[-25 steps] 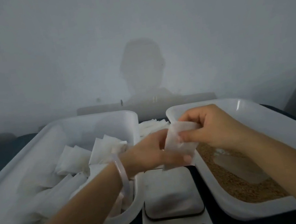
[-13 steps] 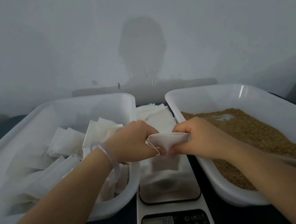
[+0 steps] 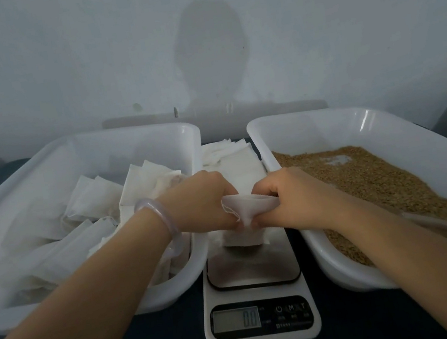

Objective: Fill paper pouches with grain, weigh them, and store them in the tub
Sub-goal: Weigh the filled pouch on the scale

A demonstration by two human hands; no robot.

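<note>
Tub [image 3: 41, 174] to the left of the left hand [image 3: 201, 202] holds many filled white pouches. Both hands are closed on one paper pouch [image 3: 247, 209] between them, each pinching one side of its mouth, so the mouth runs from hand to hand and the body hangs down just above the scale [image 3: 257, 296], which reads zero. Just right of the right hand [image 3: 291, 196] lies the grain [image 3: 378, 174] in the second tub [image 3: 312, 126]; this hand is nearer for scooping.
</note>
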